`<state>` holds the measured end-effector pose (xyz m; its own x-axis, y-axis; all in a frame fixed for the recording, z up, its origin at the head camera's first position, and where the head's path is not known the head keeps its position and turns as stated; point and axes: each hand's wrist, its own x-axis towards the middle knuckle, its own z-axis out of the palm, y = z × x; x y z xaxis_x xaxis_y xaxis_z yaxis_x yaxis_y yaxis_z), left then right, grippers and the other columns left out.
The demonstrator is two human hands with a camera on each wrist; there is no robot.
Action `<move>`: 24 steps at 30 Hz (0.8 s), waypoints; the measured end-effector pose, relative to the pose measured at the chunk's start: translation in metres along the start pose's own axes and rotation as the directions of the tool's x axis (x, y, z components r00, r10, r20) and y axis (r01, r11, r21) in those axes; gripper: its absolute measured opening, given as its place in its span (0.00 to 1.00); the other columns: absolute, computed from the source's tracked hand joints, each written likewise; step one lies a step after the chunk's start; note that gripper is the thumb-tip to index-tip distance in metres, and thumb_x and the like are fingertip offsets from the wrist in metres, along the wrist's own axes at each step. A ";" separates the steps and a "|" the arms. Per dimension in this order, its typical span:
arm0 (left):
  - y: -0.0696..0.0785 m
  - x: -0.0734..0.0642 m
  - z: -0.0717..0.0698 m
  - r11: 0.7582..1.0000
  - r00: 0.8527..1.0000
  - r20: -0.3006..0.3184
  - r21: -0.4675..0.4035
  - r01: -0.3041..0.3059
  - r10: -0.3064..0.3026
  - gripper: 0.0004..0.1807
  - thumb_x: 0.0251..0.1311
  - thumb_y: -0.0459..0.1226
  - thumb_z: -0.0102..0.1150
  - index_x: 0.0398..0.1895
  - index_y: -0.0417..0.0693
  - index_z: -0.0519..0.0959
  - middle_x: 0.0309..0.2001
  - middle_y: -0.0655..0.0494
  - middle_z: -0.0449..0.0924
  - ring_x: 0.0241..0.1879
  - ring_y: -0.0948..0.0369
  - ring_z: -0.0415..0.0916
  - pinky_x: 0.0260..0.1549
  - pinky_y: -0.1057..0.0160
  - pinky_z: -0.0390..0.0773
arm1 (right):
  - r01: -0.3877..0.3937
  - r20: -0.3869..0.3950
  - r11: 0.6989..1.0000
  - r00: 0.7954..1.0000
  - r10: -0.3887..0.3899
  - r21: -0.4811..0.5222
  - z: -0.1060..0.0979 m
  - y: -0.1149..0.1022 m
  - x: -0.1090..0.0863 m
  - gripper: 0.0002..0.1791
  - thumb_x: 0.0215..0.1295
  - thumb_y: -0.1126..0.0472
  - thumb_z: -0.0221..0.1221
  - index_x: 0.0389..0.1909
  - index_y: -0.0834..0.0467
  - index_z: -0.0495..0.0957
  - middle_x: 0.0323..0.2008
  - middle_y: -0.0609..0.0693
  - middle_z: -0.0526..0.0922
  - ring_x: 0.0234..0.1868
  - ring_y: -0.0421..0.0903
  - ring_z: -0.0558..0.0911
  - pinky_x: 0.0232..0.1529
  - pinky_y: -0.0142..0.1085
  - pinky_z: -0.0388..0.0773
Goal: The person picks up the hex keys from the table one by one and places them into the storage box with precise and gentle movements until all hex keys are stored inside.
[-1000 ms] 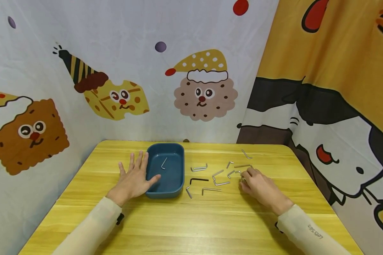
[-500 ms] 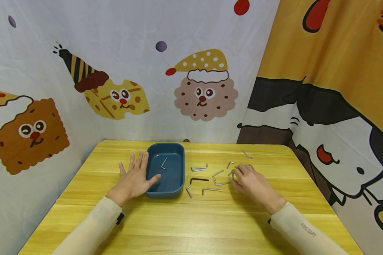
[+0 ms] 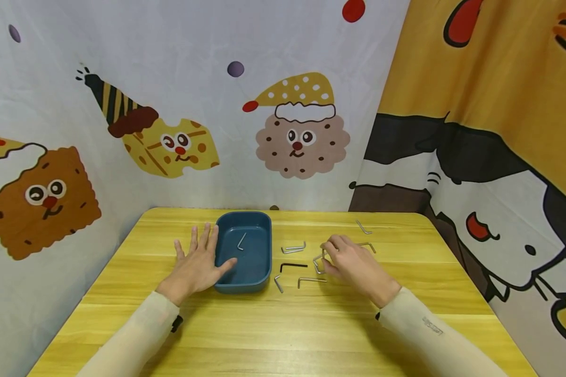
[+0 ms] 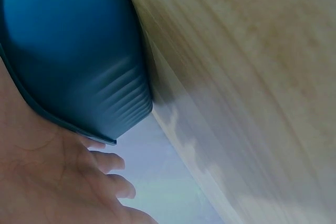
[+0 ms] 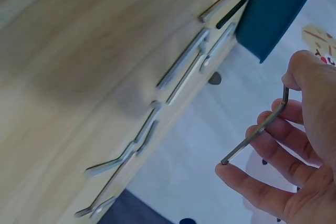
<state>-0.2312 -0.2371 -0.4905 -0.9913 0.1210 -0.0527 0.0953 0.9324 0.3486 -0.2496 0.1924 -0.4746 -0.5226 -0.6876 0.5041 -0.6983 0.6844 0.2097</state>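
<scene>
Now, right hand (image 3: 356,266) pinching a hex key (image 5: 252,135), left hand (image 3: 195,268) spread out, against a blue tray (image 3: 252,266).

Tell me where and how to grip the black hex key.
Best pinch the black hex key midway along its long arm, probably from above and the right: it lies flat, its short bent end is at left, and the blue tray stands beyond that end.

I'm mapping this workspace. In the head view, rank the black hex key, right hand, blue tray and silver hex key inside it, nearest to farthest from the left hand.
1. Blue tray, at the left hand
2. Silver hex key, inside the tray
3. Black hex key, right of tray
4. Right hand, farther right
</scene>
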 end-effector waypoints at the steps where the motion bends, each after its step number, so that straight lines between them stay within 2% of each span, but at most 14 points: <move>1: 0.000 0.000 0.000 1.000 1.000 0.000 0.002 0.001 -0.001 0.63 0.83 0.70 0.57 1.00 0.46 0.36 0.98 0.39 0.28 0.96 0.32 0.18 0.83 0.10 0.22 | 0.003 -0.004 1.000 1.000 -0.003 0.004 0.001 -0.002 0.003 0.16 0.67 0.63 0.80 0.53 0.61 0.90 0.45 0.52 0.88 0.42 0.50 0.88 0.32 0.35 0.90; 12: 0.000 0.002 0.000 1.000 1.000 -0.002 0.004 0.000 0.000 0.63 0.84 0.70 0.56 0.99 0.45 0.36 0.98 0.39 0.28 0.96 0.32 0.18 0.82 0.10 0.22 | 0.002 0.020 1.000 1.000 -0.003 0.032 -0.001 -0.020 0.030 0.15 0.73 0.59 0.78 0.56 0.59 0.91 0.48 0.51 0.89 0.45 0.49 0.89 0.33 0.34 0.90; 18: 0.001 0.002 -0.001 1.000 1.000 -0.002 0.001 -0.003 0.003 0.63 0.84 0.70 0.56 0.99 0.45 0.36 0.98 0.39 0.28 0.96 0.32 0.18 0.82 0.11 0.19 | 0.031 0.013 0.999 0.999 -0.032 0.030 -0.001 -0.028 0.047 0.14 0.75 0.58 0.77 0.56 0.58 0.91 0.49 0.51 0.89 0.46 0.48 0.88 0.35 0.33 0.90; 24: 0.002 0.000 -0.001 1.000 1.000 -0.002 0.005 -0.002 0.002 0.63 0.84 0.70 0.56 0.99 0.44 0.37 0.98 0.39 0.28 0.96 0.31 0.18 0.82 0.10 0.21 | 0.056 0.025 0.997 0.998 -0.058 0.061 0.000 -0.035 0.067 0.12 0.78 0.59 0.74 0.57 0.57 0.90 0.50 0.51 0.88 0.45 0.48 0.87 0.36 0.32 0.89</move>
<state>-0.2315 -0.2358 -0.4891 -0.9912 0.1222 -0.0503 0.0976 0.9338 0.3441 -0.2601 0.1220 -0.4479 -0.4934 -0.7318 0.4701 -0.7552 0.6286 0.1860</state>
